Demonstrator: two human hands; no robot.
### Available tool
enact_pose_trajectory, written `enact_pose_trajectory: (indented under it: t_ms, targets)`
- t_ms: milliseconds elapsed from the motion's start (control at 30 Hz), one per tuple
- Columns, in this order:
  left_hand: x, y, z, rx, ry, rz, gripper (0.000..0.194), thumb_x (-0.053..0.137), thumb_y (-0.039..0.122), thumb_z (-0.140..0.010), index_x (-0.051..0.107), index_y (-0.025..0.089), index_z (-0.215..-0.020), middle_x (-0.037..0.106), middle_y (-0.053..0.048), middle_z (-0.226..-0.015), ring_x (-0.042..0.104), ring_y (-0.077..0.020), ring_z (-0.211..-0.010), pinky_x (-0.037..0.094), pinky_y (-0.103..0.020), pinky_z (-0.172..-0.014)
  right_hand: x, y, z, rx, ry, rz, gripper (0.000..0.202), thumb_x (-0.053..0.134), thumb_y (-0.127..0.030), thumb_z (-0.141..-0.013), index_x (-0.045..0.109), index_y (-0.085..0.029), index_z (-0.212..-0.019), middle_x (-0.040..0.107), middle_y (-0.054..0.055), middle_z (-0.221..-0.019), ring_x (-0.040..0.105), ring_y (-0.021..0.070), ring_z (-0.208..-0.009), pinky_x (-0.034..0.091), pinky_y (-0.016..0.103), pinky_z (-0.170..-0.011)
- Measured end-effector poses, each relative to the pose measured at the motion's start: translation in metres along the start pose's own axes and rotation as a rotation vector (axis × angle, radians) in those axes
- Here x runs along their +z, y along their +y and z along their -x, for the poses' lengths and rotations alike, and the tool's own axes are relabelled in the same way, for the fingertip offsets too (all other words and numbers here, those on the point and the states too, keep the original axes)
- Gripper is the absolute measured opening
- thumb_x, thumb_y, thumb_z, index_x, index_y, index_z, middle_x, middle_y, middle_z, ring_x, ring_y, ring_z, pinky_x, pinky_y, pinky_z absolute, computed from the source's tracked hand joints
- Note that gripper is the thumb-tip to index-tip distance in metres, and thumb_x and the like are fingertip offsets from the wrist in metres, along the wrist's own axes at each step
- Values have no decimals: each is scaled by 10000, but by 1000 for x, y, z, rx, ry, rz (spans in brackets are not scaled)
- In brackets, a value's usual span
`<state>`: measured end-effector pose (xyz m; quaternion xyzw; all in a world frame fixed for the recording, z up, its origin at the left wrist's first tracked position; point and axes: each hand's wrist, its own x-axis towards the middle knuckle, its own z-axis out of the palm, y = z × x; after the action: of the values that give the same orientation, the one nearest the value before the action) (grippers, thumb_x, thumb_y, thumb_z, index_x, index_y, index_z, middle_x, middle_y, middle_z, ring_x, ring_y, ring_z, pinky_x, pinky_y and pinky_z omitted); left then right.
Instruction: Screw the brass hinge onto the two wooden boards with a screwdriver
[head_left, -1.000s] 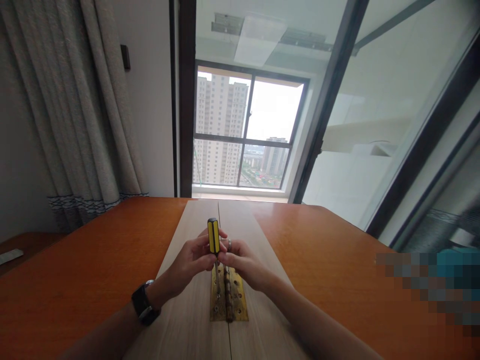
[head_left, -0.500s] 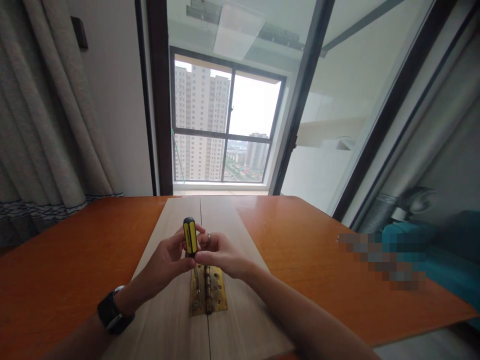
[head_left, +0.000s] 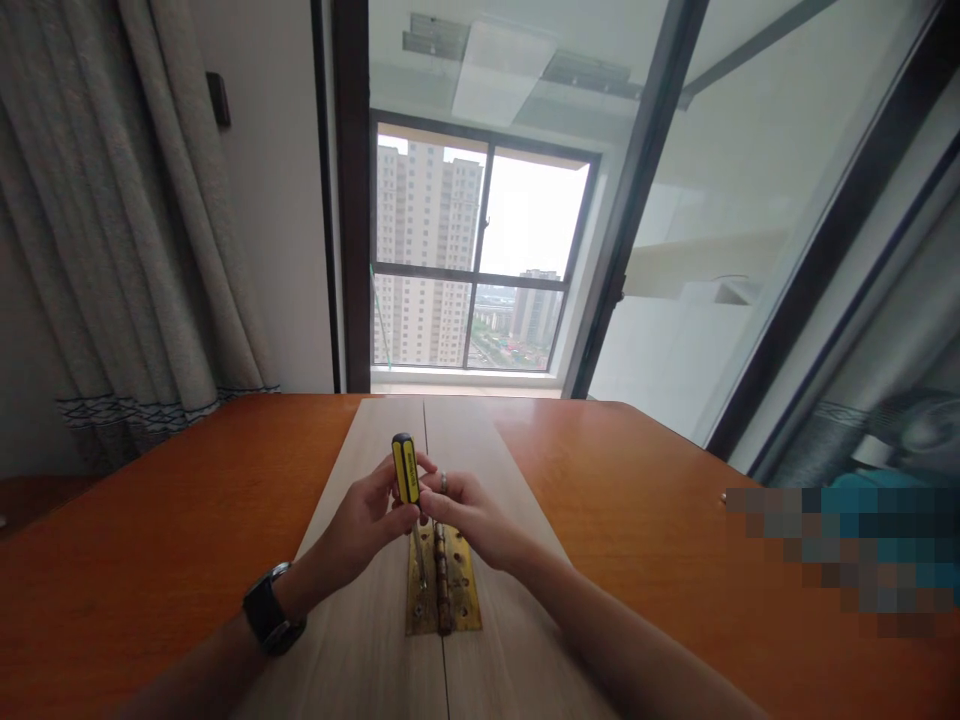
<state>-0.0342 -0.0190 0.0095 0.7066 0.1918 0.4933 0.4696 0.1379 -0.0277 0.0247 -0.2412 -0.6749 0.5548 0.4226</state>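
A yellow and black screwdriver (head_left: pixel 406 468) stands upright, its shaft reaching down to the left leaf of a brass hinge (head_left: pixel 442 582). My left hand (head_left: pixel 364 520) and my right hand (head_left: pixel 472 518) both wrap the lower part of its handle. The hinge lies across the seam between two pale wooden boards (head_left: pixel 375 630) set side by side. A black watch sits on my left wrist and a ring on a finger of my right hand.
The boards rest on an orange-brown wooden table (head_left: pixel 172 540). A grey curtain (head_left: pixel 127 230) hangs at the back left. A window and glass doors (head_left: pixel 480 260) stand behind the table. A blurred patch (head_left: pixel 847 560) covers the right edge.
Both hands stay on the screwdriver handle over the hinge. Only the camera view has swung, first to the right and then back to the left.
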Motion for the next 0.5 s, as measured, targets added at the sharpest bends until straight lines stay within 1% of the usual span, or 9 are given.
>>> enact_pose_trajectory:
  t_ms: [67, 167, 267, 333, 367, 433, 500]
  targets:
    - [-1, -1, -2, 20, 19, -36, 477, 691, 516, -810, 635, 184, -1148, 583, -95, -1135, 562, -239, -964, 467, -343, -836, 3, -3, 0, -46, 40, 15, 410, 665, -557, -802, 627, -155, -733, 574, 8, -743, 496, 146, -701, 392, 258, -648]
    - [0, -2, -4, 79, 48, -112, 471, 683, 512, -821, 651, 197, -1170, 562, -105, -1224, 529, -276, -1106, 419, -372, -946, 7, -5, -1, -112, 114, 7, 319, 660, -490, -827, 646, -173, -859, 631, 26, -829, 556, 181, -805, 441, 292, -741]
    - [0, -6, -5, 114, 104, -204, 462, 668, 531, -827, 662, 207, -1156, 542, -104, -1250, 502, -278, -1146, 410, -358, -941, 7, -4, -1, -127, 177, 1, 291, 660, -456, -838, 624, -192, -955, 634, 21, -839, 567, 186, -829, 448, 294, -748]
    - [-1, -10, -5, 123, 145, -264, 450, 661, 554, -823, 675, 203, -1104, 543, -101, -1222, 500, -267, -1122, 417, -334, -898, 7, -2, -1, -119, 200, 13, 291, 653, -441, -853, 597, -202, -1010, 615, 12, -833, 560, 177, -816, 441, 288, -743]
    - [-2, -13, -5, 123, 165, -290, 442, 662, 570, -814, 688, 195, -1047, 547, -99, -1199, 506, -257, -1086, 420, -321, -869, 6, -1, -1, -115, 210, 20, 298, 646, -439, -862, 582, -205, -1034, 604, 7, -828, 555, 172, -805, 437, 286, -741]
    - [-3, -18, -4, 97, 169, -299, 474, 672, 611, -781, 693, 177, -970, 574, -93, -1114, 524, -231, -972, 430, -309, -815, 5, 0, 0, -127, 226, 33, 323, 627, -462, -876, 560, -208, -1064, 586, 3, -813, 545, 167, -783, 429, 286, -732]
    - [-2, -22, -3, 66, 140, -223, 548, 686, 648, -743, 678, 169, -1008, 596, -87, -1044, 537, -220, -907, 443, -310, -793, 5, 0, 1, -156, 223, 58, 362, 613, -506, -877, 556, -205, -1069, 579, 13, -830, 544, 172, -786, 427, 296, -738]
